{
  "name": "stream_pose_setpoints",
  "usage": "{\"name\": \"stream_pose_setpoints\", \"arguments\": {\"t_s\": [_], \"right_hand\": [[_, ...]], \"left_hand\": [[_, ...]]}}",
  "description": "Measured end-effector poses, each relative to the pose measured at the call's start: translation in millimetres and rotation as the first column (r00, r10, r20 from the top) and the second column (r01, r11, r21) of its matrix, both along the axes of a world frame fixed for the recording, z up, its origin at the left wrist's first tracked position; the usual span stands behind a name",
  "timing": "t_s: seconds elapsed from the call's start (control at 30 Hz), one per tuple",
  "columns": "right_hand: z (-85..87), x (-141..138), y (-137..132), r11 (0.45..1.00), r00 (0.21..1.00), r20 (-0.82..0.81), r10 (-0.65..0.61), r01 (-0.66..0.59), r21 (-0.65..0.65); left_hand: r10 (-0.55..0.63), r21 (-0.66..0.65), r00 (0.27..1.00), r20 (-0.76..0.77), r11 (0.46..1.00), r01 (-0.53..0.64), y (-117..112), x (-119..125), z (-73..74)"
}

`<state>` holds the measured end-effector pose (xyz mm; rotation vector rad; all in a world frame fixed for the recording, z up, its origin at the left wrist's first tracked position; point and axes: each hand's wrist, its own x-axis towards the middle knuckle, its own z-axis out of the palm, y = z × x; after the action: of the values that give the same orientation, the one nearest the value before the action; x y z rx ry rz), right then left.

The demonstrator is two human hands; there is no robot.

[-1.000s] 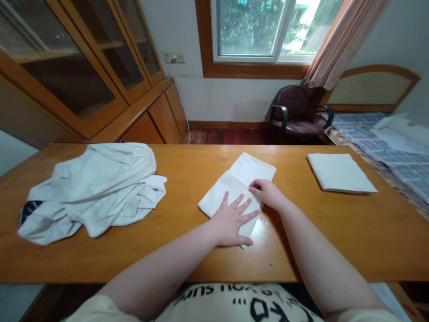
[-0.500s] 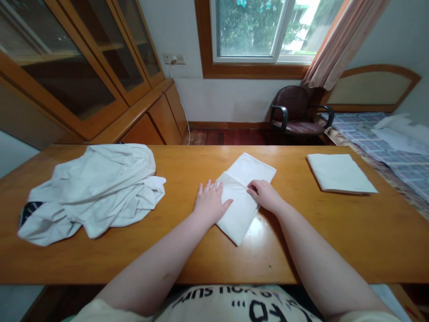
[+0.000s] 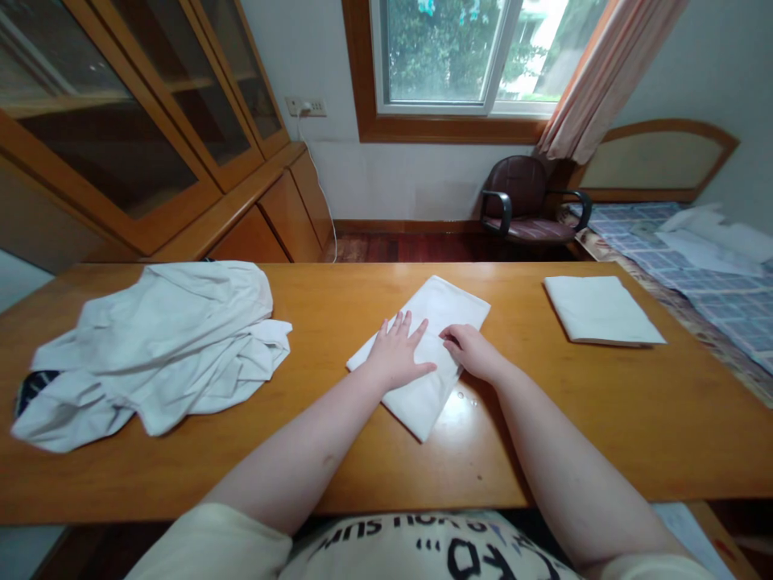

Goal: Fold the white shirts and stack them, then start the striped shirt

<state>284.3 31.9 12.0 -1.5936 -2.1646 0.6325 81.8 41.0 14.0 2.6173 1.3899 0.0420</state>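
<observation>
Touching the folded white cloth (image 3: 416, 399) at frame centre, on the tabletop (image 3: 592, 427), with the left hand (image 3: 394, 354) in a spread, open grip; holding the right hand (image 3: 474, 351) curled over its right side; cannot tell if pinching it.

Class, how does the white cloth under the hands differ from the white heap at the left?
The cloth is folded and fairly flat; the heap is loose and rumpled. The heap covers more of the table than the cloth. The left hand rests on the cloth; no hand touches the heap. Both are white and lie on the table.
</observation>
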Motion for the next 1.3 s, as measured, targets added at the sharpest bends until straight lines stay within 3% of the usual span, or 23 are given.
{"name": "stream_pose_setpoints", "arguments": {"t_s": [0.23, 0.33, 0.47, 0.6, 0.67, 0.73, 0.8, 0.83, 0.87, 0.93, 1.0, 1.03, 1.1, 1.17, 1.23, 1.3], "right_hand": [[2.8, 18.5, 0.1, 0.991, 0.975, -0.215, 0.052, -0.077, -0.113], [2.3, 27.1, 0.6, 0.977, 0.947, -0.318, 0.042, -0.105, -0.184], [4.9, 27.7, 0.4, 0.974, 0.944, -0.324, 0.061, -0.128, -0.189], [7.0, 25.1, 0.0, 0.976, 0.942, -0.32, 0.099, -0.155, -0.154], [7.0, 25.0, -0.1, 0.976, 0.94, -0.327, 0.101, -0.157, -0.151], [7.0, 24.9, -0.4, 0.975, 0.941, -0.326, 0.093, -0.152, -0.162], [7.6, 23.1, -1.1, 0.975, 0.949, -0.302, 0.087, -0.143, -0.17], [8.2, 21.2, -1.8, 0.975, 0.954, -0.286, 0.094, -0.146, -0.169], [9.0, 18.5, -3.0, 0.973, 0.955, -0.274, 0.11, -0.159, -0.164], [11.0, 10.3, -6.8, 0.965, 0.949, -0.267, 0.167, -0.214, -0.155], [13.6, -0.4, -12.5, 0.944, 0.931, -0.273, 0.242, -0.291, -0.157], [15.1, -5.9, -15.8, 0.932, 0.922, -0.272, 0.274, -0.325, -0.162], [18.6, -15.8, -22.3, 0.913, 0.911, -0.258, 0.323, -0.371, -0.167], [22.0, -22.5, -27.6, 0.909, 0.912, -0.227, 0.342, -0.382, -0.166], [24.7, -25.6, -30.7, 0.913, 0.919, -0.195, 0.342, -0.374, -0.16], [26.3, -26.2, -31.8, 0.919, 0.926, -0.173, 0.336, -0.362, -0.154]], "left_hand": [[-0.005, -0.03, 0.999, 0.037, 1.0, 0.007, 2.2, -6.2, 6.4], [0.022, -0.077, 0.997, 0.067, 0.997, -0.017, 4.4, -21.9, 9.6], [0.091, -0.114, 0.995, 0.049, 0.99, -0.085, 6.7, -50.7, 6.6], [0.298, -0.064, 0.954, 0.026, 0.953, -0.296, 0.8, -76.9, 3.5], [0.45, -0.015, 0.891, 0.066, 0.893, -0.45, -9.8, -87.2, 5.4], [0.548, -0.03, 0.812, 0.203, 0.832, -0.554, -27.6, -93.9, 9.0], [0.599, -0.199, 0.676, 0.429, 0.792, -0.577, -51.7, -95.5, 12.9], [0.637, -0.353, 0.552, 0.538, 0.765, -0.539, -65.0, -94.2, 14.8], [0.695, -0.525, 0.376, 0.613, 0.714, -0.464, -78.0, -91.7, 16.8], [0.805, -0.773, 0.014, 0.593, 0.575, -0.268, -100.0, -85.4, 21.5], [0.811, -0.852, -0.263, 0.523, 0.485, -0.199, -112.1, -81.4, 27.4], [0.781, -0.864, -0.369, 0.504, 0.461, -0.204, -113.9, -81.4, 30.7], [0.706, -0.876, -0.525, 0.476, 0.434, -0.211, -110.8, -85.9, 36.8], [0.664, -0.897, -0.62, 0.418, 0.41, -0.166, -103.4, -93.7, 41.6], [0.646, -0.92, -0.681, 0.345, 0.377, -0.108, -98.1, -100.0, 45.3], [0.664, -0.939, -0.696, 0.275, 0.342, -0.045, -98.3, -101.1, 48.2]]}}
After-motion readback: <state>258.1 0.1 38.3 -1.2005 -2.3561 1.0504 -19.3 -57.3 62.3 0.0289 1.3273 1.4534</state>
